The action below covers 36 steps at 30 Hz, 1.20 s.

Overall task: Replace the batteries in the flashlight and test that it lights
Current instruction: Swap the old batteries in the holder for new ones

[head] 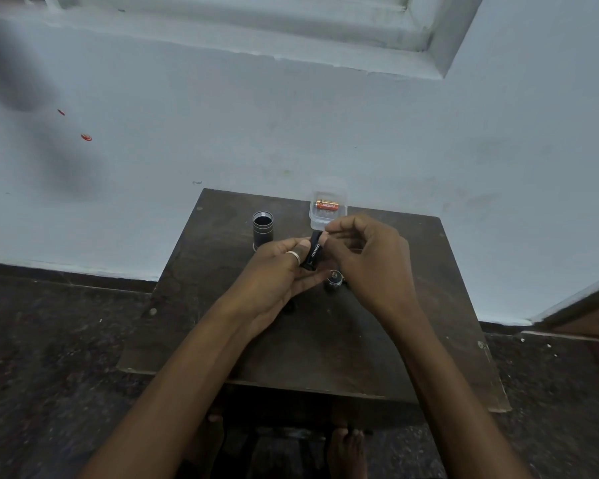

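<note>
black lettered battery holder (312, 253), tilted

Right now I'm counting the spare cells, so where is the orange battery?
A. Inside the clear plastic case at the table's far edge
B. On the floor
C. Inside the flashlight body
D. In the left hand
A: the orange battery lies in the clear plastic case, beyond both hands.
</note>
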Tool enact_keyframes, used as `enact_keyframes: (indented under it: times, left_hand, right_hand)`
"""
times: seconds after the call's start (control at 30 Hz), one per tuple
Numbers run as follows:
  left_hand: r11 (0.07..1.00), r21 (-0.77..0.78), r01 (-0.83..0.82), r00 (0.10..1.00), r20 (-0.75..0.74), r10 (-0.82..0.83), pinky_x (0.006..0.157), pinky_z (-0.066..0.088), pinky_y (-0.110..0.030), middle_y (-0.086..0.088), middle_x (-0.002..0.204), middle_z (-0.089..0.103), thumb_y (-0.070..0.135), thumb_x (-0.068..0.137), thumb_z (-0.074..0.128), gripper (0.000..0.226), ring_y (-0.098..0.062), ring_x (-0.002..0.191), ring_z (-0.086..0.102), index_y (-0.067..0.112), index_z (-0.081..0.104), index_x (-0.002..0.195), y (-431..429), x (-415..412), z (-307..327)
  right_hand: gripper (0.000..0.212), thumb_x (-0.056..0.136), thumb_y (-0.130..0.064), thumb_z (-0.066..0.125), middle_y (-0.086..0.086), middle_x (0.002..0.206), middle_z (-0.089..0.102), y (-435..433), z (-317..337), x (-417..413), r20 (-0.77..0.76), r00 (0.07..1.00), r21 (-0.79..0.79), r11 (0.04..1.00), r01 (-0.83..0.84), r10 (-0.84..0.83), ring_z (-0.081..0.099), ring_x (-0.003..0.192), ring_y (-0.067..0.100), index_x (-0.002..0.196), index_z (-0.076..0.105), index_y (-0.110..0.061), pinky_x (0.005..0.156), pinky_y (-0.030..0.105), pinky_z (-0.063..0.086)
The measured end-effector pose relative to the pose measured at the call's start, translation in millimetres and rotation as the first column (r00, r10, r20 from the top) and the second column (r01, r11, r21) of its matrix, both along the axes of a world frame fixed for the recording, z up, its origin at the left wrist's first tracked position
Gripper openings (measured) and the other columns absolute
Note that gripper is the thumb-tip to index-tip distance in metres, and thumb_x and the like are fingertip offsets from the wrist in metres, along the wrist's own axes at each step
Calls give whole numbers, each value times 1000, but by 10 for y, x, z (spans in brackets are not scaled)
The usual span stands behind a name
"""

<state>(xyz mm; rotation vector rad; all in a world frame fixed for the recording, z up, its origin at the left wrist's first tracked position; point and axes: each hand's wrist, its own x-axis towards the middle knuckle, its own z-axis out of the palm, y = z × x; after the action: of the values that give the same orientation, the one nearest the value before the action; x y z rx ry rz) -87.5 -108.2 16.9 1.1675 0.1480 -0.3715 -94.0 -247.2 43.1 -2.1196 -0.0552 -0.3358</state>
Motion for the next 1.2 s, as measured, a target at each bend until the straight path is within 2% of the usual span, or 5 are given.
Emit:
enact_keyframes:
  times: [0.17,0.27,0.6,0.9,1.2]
  left_hand:
    - [1000,7,-22,999,-29,22,78,59,-29,-19,111,71,13,105,40,30,-20,97,72,0,62,122,37,15,-9]
    - [1000,24,-19,999,-34,20,70,58,-25,-19,108,73,15,105,41,30,-18,91,72,1,63,121,43,10,7]
    - [993,101,-60,998,35,57,96,54,-46,-23,115,70,19,97,61,23,-35,111,66,4,69,112,-21,-11,24]
    - [998,63,-14,999,49,11,81,60,-33,-15,106,75,15,102,51,24,-22,98,73,3,66,115,-20,-32,58]
    - [998,64,-26,1000,-2,26,78,60,-29,-12,94,70,15,100,55,22,-17,86,70,1,69,107,-30,-43,42]
  right_hand:
    - [49,76,-29,84,-11,115,64,-9,-49,-1,-47,992,-214,969,-123,115,61,103,6,120,65,-22,84,22,51]
    - [62,72,-24,88,-10,118,60,-28,-61,-8,-80,981,-249,949,-192,177,61,103,9,126,58,-21,86,22,49]
    - [44,73,-14,84,0,111,69,-25,-140,26,70,973,-351,918,-183,221,62,101,12,114,67,-13,81,0,35]
    - [49,73,-13,85,2,116,69,-41,-158,34,91,967,-326,925,-197,238,61,105,10,119,68,-12,85,-4,34]
    - [56,79,-13,79,-2,125,65,-96,-85,37,8,975,-276,937,-213,224,59,113,8,131,58,-16,90,25,54]
